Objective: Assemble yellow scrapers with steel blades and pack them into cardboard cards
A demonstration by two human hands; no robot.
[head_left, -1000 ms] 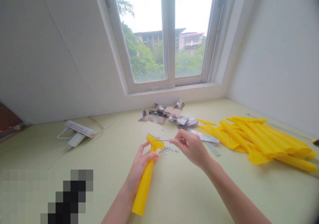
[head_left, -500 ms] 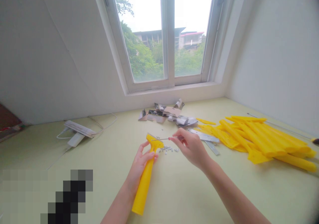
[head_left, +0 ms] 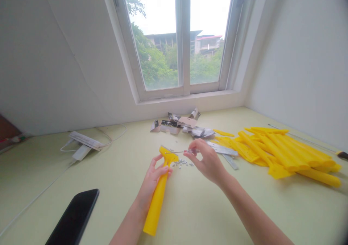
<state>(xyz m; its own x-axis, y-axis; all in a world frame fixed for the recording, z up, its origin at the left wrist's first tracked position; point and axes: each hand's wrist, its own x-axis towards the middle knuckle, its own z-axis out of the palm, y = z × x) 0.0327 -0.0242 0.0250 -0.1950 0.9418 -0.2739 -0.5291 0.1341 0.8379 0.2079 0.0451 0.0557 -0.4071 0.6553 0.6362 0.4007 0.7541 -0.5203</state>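
My left hand [head_left: 155, 174] is wrapped round the neck of a yellow scraper-like tool [head_left: 157, 205], whose wide head points away from me and whose handle hangs toward the near edge. A thin metal blade edge shows along the head. In my right hand [head_left: 202, 158] is a screwdriver [head_left: 175, 152], pinched by its handle, its shaft lying level and its tip on the tool's head. Small nuts [head_left: 183, 162] lie scattered on the table just behind and right of the head.
Yellow handles [head_left: 288, 150] are heaped at the right, beside flat metal blades [head_left: 223, 148]. Torn packaging [head_left: 187, 123] lies below the window. A power strip [head_left: 85, 140] with cables sits at the left, a black phone [head_left: 74, 216] at the near left. Another screwdriver [head_left: 342, 155] rests far right.
The fingers of my right hand have shifted slightly around the screwdriver handle. The tool in my left hand stays nearly in place, and the screwdriver tip remains on its head.
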